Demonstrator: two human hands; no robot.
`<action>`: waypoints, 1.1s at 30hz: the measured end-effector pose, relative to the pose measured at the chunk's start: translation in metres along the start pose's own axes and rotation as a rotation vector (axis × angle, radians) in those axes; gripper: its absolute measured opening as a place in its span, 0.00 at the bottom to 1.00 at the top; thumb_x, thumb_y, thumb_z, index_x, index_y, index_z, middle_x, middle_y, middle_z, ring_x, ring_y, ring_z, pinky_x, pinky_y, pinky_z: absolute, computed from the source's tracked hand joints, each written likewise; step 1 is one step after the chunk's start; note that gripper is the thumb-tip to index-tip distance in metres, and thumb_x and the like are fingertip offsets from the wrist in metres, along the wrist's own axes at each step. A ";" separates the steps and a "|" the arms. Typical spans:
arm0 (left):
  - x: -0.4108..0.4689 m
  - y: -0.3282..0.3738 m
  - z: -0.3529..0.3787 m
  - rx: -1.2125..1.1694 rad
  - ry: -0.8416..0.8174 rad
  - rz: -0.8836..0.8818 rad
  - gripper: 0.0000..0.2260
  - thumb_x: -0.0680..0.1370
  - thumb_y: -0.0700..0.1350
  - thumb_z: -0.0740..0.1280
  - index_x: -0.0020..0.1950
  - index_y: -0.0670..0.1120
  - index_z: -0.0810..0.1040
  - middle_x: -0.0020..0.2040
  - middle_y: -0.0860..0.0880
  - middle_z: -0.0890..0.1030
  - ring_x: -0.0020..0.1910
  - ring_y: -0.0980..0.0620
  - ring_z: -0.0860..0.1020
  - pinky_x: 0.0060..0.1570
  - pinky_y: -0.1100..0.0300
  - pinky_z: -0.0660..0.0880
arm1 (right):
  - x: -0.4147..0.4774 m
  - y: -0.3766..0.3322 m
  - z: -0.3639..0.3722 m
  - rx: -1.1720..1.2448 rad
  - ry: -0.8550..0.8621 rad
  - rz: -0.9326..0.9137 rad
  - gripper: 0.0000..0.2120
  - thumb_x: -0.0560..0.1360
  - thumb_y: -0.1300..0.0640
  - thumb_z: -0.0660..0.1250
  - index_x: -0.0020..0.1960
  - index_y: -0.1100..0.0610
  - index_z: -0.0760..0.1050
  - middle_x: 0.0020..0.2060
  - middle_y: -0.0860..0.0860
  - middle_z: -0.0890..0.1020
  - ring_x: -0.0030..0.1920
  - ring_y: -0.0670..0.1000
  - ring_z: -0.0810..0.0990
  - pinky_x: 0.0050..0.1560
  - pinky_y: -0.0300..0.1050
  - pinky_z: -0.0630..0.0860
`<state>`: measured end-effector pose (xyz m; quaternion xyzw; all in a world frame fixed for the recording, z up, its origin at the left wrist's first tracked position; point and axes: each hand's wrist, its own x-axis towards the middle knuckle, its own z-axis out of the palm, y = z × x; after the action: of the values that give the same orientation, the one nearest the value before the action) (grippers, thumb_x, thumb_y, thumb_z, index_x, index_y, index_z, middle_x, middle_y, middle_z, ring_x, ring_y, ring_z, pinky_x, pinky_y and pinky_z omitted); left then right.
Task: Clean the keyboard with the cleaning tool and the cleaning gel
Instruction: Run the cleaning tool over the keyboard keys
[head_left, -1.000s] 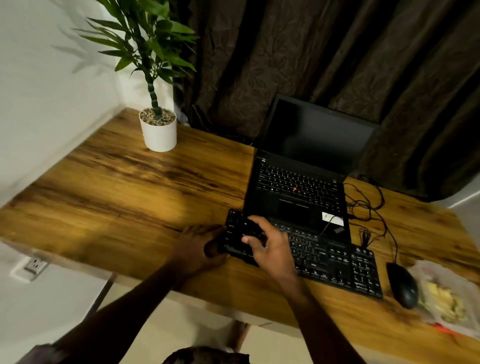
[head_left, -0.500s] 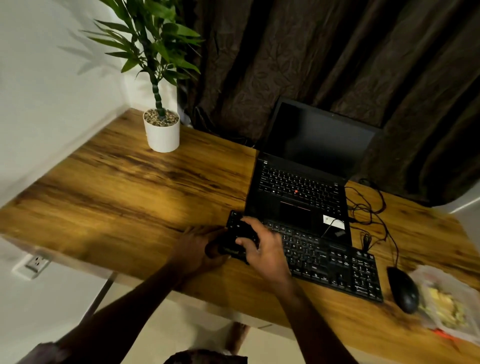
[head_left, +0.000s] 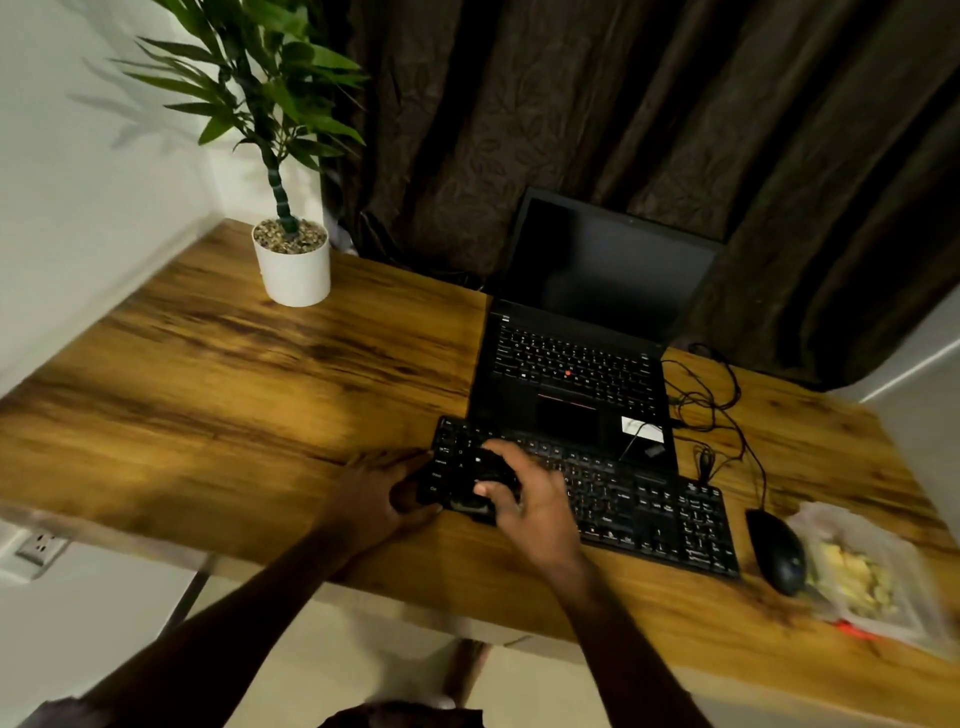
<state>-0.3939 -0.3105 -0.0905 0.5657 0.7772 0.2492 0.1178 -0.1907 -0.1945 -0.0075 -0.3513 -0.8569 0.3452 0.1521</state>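
A black keyboard (head_left: 623, 499) lies near the table's (head_left: 234, 395) front edge, right of centre. The left hand (head_left: 374, 493) grips its left end, fingers curled round the near corner. The right hand (head_left: 530, 499) sits on the leftmost keys, fingers curled over a small dark object (head_left: 488, 475) too dim to identify. An open laptop (head_left: 576, 374) stands just behind the keyboard and a mouse (head_left: 776, 551) lies just beside its right end. A potted plant (head_left: 293, 265) stands at the far left corner.

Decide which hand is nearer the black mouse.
Right. The right hand holds a cleaning tool on the keyboard's left keys; the left hand grips its left edge, farther from the mouse beside its right end.
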 end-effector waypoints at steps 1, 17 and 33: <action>0.000 -0.001 0.001 0.005 0.002 0.002 0.37 0.69 0.75 0.59 0.74 0.58 0.69 0.72 0.54 0.72 0.70 0.48 0.70 0.70 0.49 0.61 | 0.000 -0.003 0.000 0.023 0.006 -0.009 0.21 0.77 0.55 0.67 0.66 0.38 0.70 0.56 0.50 0.81 0.51 0.41 0.80 0.42 0.27 0.76; 0.000 0.000 0.001 0.019 0.031 0.006 0.38 0.68 0.76 0.57 0.74 0.58 0.69 0.72 0.55 0.73 0.69 0.48 0.71 0.69 0.49 0.62 | -0.018 0.023 -0.038 -0.012 0.067 0.061 0.21 0.76 0.56 0.70 0.64 0.38 0.71 0.50 0.36 0.78 0.44 0.37 0.80 0.44 0.35 0.80; 0.002 -0.005 0.006 0.014 0.028 0.006 0.37 0.68 0.74 0.59 0.73 0.59 0.68 0.71 0.55 0.73 0.69 0.49 0.70 0.69 0.51 0.62 | -0.024 0.049 -0.070 -0.071 0.030 0.084 0.21 0.77 0.55 0.68 0.64 0.35 0.69 0.45 0.47 0.78 0.42 0.48 0.78 0.35 0.35 0.79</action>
<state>-0.3956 -0.3081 -0.0980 0.5654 0.7787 0.2520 0.1023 -0.1143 -0.1525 0.0082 -0.3975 -0.8506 0.3153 0.1379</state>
